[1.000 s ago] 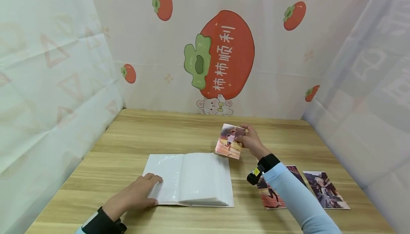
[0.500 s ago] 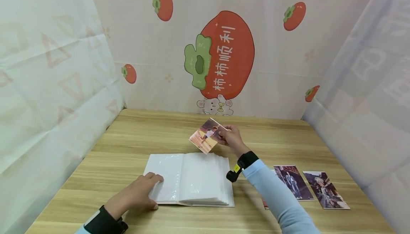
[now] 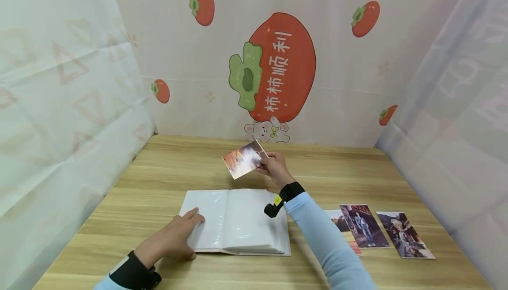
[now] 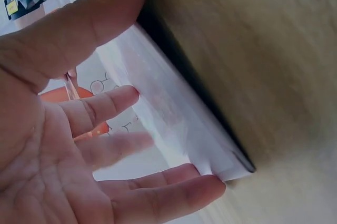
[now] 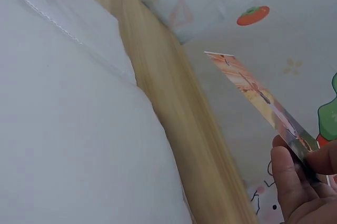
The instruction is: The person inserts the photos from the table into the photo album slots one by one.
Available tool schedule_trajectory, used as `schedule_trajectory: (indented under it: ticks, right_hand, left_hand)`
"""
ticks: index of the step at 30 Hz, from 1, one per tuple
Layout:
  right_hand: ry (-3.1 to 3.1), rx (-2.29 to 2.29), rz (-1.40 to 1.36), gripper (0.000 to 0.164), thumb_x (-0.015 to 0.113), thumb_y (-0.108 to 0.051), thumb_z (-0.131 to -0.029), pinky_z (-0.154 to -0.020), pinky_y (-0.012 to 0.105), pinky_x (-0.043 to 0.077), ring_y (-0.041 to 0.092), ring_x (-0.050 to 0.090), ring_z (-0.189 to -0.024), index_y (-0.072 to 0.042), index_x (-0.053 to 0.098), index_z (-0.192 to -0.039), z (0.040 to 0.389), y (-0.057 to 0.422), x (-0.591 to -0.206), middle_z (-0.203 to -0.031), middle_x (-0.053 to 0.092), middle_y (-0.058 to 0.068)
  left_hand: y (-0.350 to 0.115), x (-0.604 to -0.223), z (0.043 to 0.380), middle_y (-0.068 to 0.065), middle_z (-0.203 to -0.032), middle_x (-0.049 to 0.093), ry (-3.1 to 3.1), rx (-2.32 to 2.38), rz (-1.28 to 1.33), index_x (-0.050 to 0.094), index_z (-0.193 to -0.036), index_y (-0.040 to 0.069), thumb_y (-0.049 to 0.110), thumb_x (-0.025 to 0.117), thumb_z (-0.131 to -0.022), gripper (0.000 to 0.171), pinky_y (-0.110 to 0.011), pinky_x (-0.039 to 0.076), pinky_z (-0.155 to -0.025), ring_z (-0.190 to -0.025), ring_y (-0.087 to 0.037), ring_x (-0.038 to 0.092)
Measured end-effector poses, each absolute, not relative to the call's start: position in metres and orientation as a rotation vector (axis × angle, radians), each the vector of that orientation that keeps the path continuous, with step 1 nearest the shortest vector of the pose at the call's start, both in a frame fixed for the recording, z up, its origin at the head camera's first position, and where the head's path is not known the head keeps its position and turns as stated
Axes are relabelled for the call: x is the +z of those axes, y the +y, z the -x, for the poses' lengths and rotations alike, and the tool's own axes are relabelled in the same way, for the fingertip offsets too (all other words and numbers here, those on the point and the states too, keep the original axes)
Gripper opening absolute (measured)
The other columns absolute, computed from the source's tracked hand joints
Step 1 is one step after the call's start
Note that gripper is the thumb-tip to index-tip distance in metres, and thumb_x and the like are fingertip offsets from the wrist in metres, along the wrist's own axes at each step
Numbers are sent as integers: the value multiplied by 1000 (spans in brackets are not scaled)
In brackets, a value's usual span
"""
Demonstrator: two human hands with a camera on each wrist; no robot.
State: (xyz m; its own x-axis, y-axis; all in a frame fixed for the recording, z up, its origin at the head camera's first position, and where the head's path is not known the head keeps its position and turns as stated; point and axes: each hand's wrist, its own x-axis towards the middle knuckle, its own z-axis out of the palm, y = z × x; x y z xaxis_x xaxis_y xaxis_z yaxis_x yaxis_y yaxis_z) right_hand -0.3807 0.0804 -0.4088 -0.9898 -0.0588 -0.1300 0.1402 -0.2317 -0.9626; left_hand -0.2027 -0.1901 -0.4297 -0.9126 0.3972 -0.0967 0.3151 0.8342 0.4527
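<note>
Three photos (image 3: 366, 224) lie on the table (image 3: 190, 162) to the right, and a fourth photo (image 3: 245, 159) is pinched in the right hand (image 3: 276, 168), up past the open album's (image 3: 246, 217) far edge. The left hand's (image 3: 174, 235) spread on the left page (image 3: 207, 204). This opening looks bare, so seemingly nothing's done here yet, all four left.

This looks like a small cloth-walled recording booth; what building it stands in, I can't tell. At its heart is a rectangular table (image 3: 190, 162) with pale yellow-brown wood grain. A white fabric backdrop (image 3: 337, 82) printed with persimmons (one large, red, lettered in white) hangs behind the table, and creased whitish printed cloth sheets (image 3: 59, 126) flank it left and right. A black, yellow-labelled wrist camera (image 3: 272, 210) shows above the table.
</note>
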Motion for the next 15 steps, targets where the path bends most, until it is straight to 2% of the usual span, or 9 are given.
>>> schedule_trajectory:
  ticks: [6, 15]
  right_hand:
    - [1880, -2316, -128, 31, 46, 10, -90, -81, 40, 48, 20, 60, -69, 3, 42, -120, 384, 66, -409, -103, 54, 23]
    - [1963, -2219, -90, 31, 45, 9, -91, -83, 44, 47, 24, 61, -77, -1, 39, -120, 383, 47, -416, -110, 52, 25]
  left_hand:
    - [-193, -430, 203, -29, -130, 45, 2823, 687, -616, 53, -119, 0, 11, 85, -56, 72, -57, 31, -93, -116, -45, 41]
    - [-195, -433, 202, -18, -122, 52, 2846, 685, -711, 54, -115, 3, 11, 84, -56, 67, -55, 36, -86, -103, -37, 48]
